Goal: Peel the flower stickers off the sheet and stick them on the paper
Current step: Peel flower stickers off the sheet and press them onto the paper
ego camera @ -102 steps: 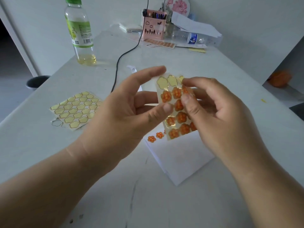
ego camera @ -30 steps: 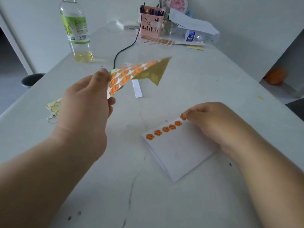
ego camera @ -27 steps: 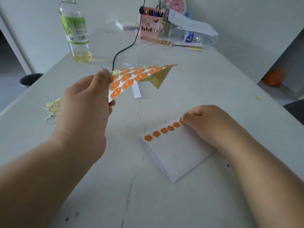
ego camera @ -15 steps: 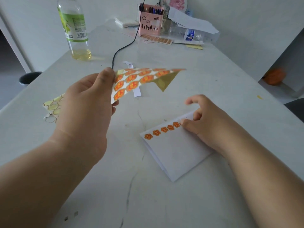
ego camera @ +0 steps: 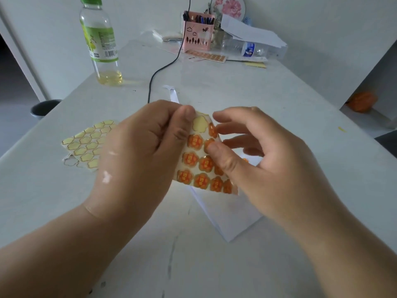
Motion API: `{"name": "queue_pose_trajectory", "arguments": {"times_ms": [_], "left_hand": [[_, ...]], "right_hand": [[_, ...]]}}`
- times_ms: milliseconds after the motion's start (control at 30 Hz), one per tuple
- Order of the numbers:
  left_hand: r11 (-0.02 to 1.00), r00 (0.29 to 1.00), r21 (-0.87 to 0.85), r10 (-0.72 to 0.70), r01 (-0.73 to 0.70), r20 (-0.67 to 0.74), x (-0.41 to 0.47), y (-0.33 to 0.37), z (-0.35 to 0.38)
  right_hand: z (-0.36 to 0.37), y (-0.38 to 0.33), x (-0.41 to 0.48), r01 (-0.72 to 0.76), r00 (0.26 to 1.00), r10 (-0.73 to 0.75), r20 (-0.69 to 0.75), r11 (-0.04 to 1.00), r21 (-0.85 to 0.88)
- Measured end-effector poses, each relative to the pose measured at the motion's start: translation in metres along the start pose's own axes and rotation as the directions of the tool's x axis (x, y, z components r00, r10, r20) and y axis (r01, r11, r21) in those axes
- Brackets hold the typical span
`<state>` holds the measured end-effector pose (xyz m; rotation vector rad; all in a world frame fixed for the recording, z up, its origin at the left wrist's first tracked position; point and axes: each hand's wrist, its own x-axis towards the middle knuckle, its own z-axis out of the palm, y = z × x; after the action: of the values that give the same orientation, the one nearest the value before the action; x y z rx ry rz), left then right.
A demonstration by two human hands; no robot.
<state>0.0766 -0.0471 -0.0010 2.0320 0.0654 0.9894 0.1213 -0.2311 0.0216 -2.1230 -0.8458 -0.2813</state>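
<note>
My left hand (ego camera: 141,151) pinches the top left edge of the sticker sheet (ego camera: 199,166), holding it up above the table. Several orange flower stickers fill the sheet, and one pale empty flower outline shows at its top. My right hand (ego camera: 264,168) is at the sheet's right edge, thumb pressed on an orange flower sticker (ego camera: 209,144), fingers curled behind the sheet. The white paper (ego camera: 232,218) lies on the table below both hands, mostly hidden; the row of stickers on it is almost entirely covered.
An empty sticker sheet (ego camera: 88,145) with pale flower outlines lies at the left. A bottle (ego camera: 101,44) with yellowish liquid stands far left. A pink pen holder (ego camera: 197,33), a lying plastic bottle (ego camera: 255,49), papers and a black cable (ego camera: 163,69) are at the back.
My right hand left the paper and came up to the sheet. My left hand brought the sheet down and toward the middle, turning it to face me.
</note>
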Motion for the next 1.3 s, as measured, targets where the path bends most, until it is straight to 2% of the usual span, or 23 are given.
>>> {"name": "queue_pose_trajectory", "arguments": {"times_ms": [133,333,433,500,700,867,1100,1300], "left_hand": [[0.999,0.999,-0.048,-0.013,0.015,0.034,0.001,0.0,0.002],[0.989,0.997,-0.136,-0.045,0.053,0.064,-0.002,0.001,0.003],[0.958,0.996,-0.283,-0.014,0.037,0.085,-0.002,0.007,-0.002],[0.951,0.991,-0.309,0.038,0.003,0.129,0.0,0.009,-0.005],[0.964,0.974,-0.238,0.162,-0.122,0.158,-0.001,0.004,0.002],[0.973,0.986,-0.204,0.133,-0.11,0.101,0.0,0.004,-0.002],[0.984,0.981,-0.078,0.167,-0.16,0.102,-0.003,0.01,-0.004],[0.98,0.976,-0.085,0.186,-0.177,0.11,-0.004,0.014,-0.005]], "right_hand": [[-0.002,0.004,0.003,0.034,0.999,-0.036,-0.018,0.993,-0.115],[0.0,0.003,0.0,0.02,0.999,-0.022,-0.035,0.997,-0.078],[-0.003,-0.001,-0.001,0.047,0.996,-0.056,-0.071,0.992,-0.117],[-0.004,-0.003,0.0,0.061,0.992,-0.074,-0.103,0.991,-0.123],[-0.006,-0.005,0.001,0.086,0.978,-0.116,-0.175,0.982,-0.17],[-0.007,-0.005,0.0,0.148,0.97,-0.177,-0.169,0.974,-0.169],[-0.009,0.002,0.001,0.208,0.929,-0.28,-0.24,0.935,-0.286],[-0.008,0.002,0.001,0.242,0.901,-0.333,-0.28,0.919,-0.312]]}}
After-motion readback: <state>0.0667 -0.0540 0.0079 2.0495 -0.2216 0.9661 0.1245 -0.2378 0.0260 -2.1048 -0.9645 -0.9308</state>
